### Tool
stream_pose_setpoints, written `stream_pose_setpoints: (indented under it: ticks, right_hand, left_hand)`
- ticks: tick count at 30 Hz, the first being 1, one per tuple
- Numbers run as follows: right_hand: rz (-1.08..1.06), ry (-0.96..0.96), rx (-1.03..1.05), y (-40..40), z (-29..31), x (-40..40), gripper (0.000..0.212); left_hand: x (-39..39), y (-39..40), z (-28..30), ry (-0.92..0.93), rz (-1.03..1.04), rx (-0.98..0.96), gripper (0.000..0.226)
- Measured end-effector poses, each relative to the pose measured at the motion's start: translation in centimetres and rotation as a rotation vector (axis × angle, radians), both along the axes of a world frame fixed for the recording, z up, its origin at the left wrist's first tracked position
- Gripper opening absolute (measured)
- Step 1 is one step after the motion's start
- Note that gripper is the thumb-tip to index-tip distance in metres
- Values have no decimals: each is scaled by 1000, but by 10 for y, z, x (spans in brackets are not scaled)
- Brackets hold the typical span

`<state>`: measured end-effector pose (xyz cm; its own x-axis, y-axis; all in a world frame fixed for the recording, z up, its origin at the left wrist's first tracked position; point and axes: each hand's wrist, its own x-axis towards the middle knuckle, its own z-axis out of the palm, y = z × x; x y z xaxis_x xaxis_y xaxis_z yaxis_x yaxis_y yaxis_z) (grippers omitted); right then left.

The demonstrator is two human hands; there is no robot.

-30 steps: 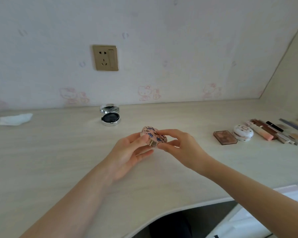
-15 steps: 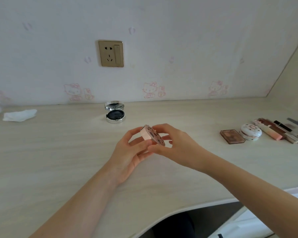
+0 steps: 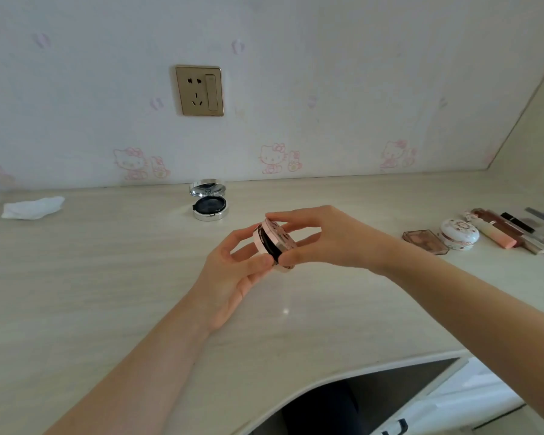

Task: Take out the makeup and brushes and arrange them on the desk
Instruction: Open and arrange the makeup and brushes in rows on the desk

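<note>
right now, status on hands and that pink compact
Left hand and right hand both grip pink compact, lid cracked open, held above desk. Nothing in the way.

Worktop (image 3: 107,309): pale, wood-grained, its near edge curving inward over a dark opening.
Wall socket (image 3: 199,90): gold-coloured plate on the back wall, with plug holes on its left and a rocker switch on its right.
Wallpaper (image 3: 327,73): white, printed with faint pink cartoon cats in a row just above the worktop.
Tissue (image 3: 32,207): crumpled and white, lying at the far left of the worktop near the wall.
Drawer front (image 3: 471,400): white, below the worktop's near right edge, a dark handle showing beneath it.
</note>
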<state>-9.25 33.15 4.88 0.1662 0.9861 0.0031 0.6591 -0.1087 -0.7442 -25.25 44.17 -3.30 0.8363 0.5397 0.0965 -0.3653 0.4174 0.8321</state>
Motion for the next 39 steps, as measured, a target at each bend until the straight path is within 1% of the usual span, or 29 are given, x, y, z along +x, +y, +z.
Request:
stream_pose_setpoints:
  ticks: [3, 5, 7, 10, 12, 15, 17, 19, 22, 25, 26, 29, 33, 39]
  right_hand:
    - [14, 47, -28, -2, 4, 7, 59]
    - [33, 120, -25, -4, 6, 11, 53]
    - [59, 187, -13, -6, 5, 14, 45]
    - [25, 233, 10, -3, -2, 15, 33]
    - [-3, 197, 34, 0, -9, 15, 29]
    - [-51, 116, 37, 4, -21, 15, 30]
    - [-68, 79, 24, 5, -30, 15, 31]
    - [-67, 63, 25, 5, -36, 13, 30]
    - [-67, 43, 56, 5, -41, 11, 29]
    - [-47, -91, 72, 6, -44, 11, 29]
    - [-42, -106, 73, 6, -44, 11, 29]
    - [-42, -74, 60, 8, -44, 12, 29]
    - [-37, -77, 39, 9, -41, 13, 28]
    - [-28, -54, 6, 17, -27, 15, 26]
  left_hand:
    - [0, 0, 0, 7, -9, 0, 59]
    - [0, -1, 0, 32, 14, 7, 58]
    - [1, -2, 1, 93, 61, 82, 61]
    - [1, -6, 2, 261, 212, 374, 64]
    - [2, -8, 0, 338, 309, 522, 57]
    - [2, -8, -3, 492, 428, 754, 53]
    - [1, -10, -4, 616, 465, 934, 49]
    - [1, -11, -6, 652, 479, 1029, 45]
    - [2, -9, -12, 666, 487, 1120, 43]
    - [3, -6, -18, 711, 471, 1178, 54]
    - [3, -6, -19, 708, 473, 1184, 54]
    - [4, -7, -19, 683, 478, 1223, 53]
    - [3, -8, -19, 666, 488, 1180, 47]
    - [3, -9, -19, 659, 479, 1192, 43]
